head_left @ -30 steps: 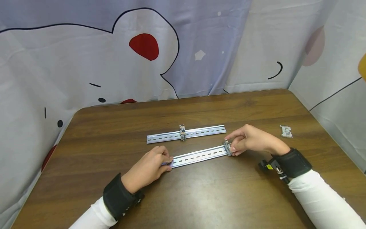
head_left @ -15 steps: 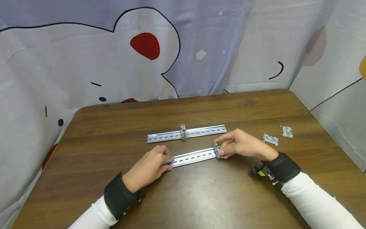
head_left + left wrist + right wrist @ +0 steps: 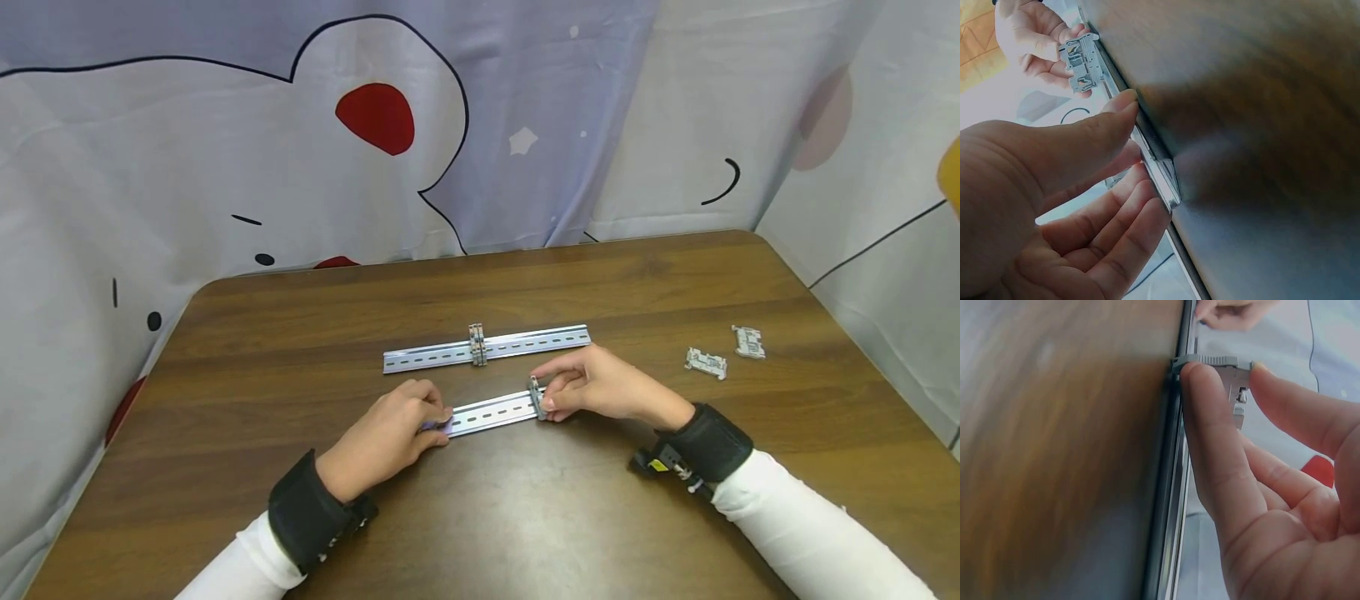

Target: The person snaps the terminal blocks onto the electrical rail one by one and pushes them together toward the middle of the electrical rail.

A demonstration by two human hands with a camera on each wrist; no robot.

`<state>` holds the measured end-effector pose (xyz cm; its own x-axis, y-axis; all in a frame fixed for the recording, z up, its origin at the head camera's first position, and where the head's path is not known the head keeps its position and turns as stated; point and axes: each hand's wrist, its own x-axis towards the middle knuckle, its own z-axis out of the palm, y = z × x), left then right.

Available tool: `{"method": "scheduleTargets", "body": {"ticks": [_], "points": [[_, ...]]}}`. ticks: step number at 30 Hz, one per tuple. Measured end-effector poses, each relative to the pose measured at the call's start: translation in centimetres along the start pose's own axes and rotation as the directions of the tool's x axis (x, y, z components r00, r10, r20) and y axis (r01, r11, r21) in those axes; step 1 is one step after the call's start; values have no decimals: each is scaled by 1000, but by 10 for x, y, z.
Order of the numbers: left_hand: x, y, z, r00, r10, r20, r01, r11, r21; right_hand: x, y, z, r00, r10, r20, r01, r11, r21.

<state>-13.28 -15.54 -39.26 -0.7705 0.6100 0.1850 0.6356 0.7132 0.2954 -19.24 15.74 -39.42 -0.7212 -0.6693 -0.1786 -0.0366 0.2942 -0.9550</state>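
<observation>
My left hand pinches the left end of the nearer slotted metal DIN rail, thumb on the near side. In the left wrist view the rail's end pokes out past those fingers. My right hand holds a grey terminal block between thumb and fingers. It sits across the nearer rail, upright, with its foot at the rail's edge in the right wrist view. The hand covers the rail's right part in the head view.
Behind lies a second DIN rail, with a few terminal blocks side by side near its middle. Two loose terminal blocks, one nearer and one farther, lie flat on the right of the wooden table. A printed curtain hangs behind.
My right hand has moved left along the nearer rail with the terminal block. The nearer loose block, hidden at first, has come into view. My left hand stays at the rail's left end.
</observation>
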Motion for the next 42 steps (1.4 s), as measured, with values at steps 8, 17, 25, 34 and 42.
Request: {"method": "scheduleTargets", "body": {"ticks": [8, 17, 25, 34, 42], "points": [[0, -2, -2, 999, 22, 27, -22, 1000, -7, 10, -6, 15, 1000, -18, 9, 18, 999, -50], [1, -4, -4, 999, -1, 50, 3, 999, -36, 15, -11, 23, 999, -24, 24, 25, 999, -40], [0, -4, -4, 999, -9, 43, 11, 999, -38, 16, -11, 25, 999, -37, 32, 39, 998, -56], [0, -4, -4, 999, -3, 35, 5, 999, -43, 13, -14, 29, 994, -105, 13, 106, 972, -210], [0, -5, -2, 999, -9, 32, 10, 999, -45, 1, -25, 16, 986, -160, -42, 128, 899, -419]]}}
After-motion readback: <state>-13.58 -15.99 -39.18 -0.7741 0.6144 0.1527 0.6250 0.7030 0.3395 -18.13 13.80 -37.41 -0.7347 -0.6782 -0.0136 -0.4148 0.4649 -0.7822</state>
